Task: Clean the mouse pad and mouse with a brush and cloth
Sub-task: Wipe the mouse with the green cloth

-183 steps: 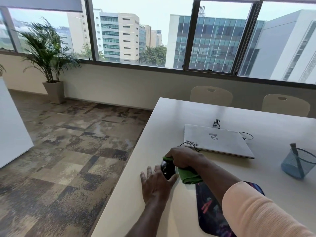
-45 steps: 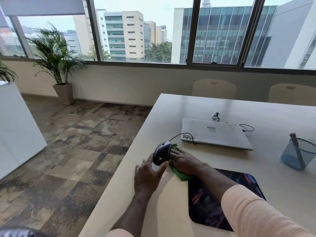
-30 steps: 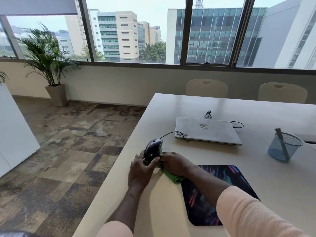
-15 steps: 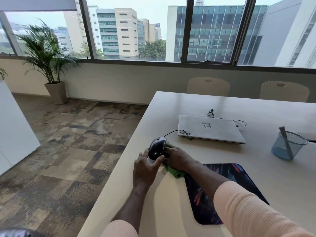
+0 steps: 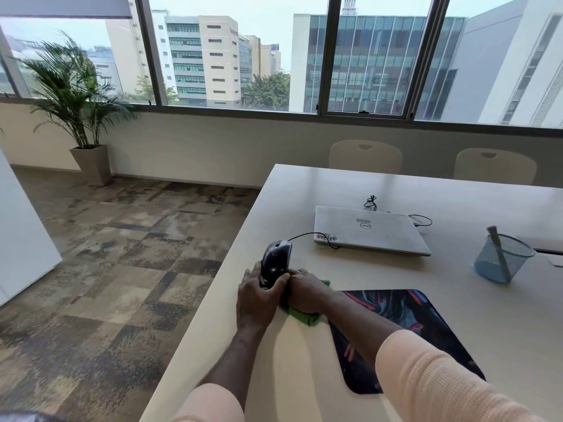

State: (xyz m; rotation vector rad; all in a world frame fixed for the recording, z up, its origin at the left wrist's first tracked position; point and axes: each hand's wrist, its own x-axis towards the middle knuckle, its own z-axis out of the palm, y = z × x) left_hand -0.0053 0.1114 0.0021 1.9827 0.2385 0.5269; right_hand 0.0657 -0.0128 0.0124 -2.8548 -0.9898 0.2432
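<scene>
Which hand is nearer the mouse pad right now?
Right. The right hand presses the green cloth beside the mouse pad; the left hand grips the mouse, farther away.

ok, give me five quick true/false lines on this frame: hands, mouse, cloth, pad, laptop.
1. The left hand grips the mouse. True.
2. The mouse sits on the pad. False: it is tipped on its side on the bare table, left of the pad.
3. The cloth is green, under the right hand. True.
4. The laptop is open. False: its lid is shut.
5. The mesh cup is red. False: blue.
</scene>
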